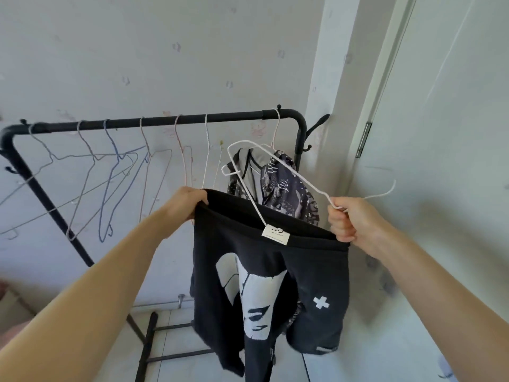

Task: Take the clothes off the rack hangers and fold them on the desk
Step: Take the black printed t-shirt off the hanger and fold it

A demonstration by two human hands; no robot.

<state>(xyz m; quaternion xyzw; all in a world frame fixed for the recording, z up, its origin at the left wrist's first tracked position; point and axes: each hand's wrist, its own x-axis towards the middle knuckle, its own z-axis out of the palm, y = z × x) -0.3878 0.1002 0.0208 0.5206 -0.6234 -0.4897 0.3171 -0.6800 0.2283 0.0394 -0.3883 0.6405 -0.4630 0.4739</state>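
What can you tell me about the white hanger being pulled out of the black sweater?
The white hanger is thin coated wire, tilted steeply and off the rack. Its hook points right, past the right hand, which pinches the neck just below the hook while also gripping the sweater's collar edge. One shoulder sticks up and out to the upper left, bent round at its corner. The other end runs down inside the neck opening of the black sweater, near its white label. The left hand holds the collar, not the hanger.
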